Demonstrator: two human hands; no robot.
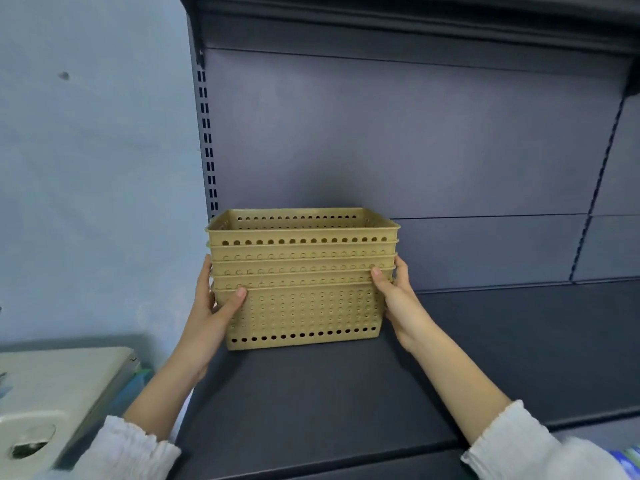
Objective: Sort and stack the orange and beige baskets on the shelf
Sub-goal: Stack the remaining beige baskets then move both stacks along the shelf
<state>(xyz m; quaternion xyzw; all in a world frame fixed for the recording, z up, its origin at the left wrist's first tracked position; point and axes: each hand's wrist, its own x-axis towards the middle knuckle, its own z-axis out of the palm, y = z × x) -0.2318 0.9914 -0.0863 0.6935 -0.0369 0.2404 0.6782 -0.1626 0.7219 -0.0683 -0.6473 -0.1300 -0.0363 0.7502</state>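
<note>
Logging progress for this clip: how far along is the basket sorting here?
Done: the beige baskets are nested in one stack at the left end of the dark shelf. In hand: the left hand and right hand grip the stack's sides. Left: no orange baskets are in view, so their stack cannot be confirmed.

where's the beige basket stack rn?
Head view: the beige basket stack sits at the far left end of the dark shelf, held between the left hand and right hand.

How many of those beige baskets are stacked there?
5, by the rims showing: all nested in one stack of beige baskets on the dark shelf, held between the left hand and right hand. More could be hidden inside.
</note>
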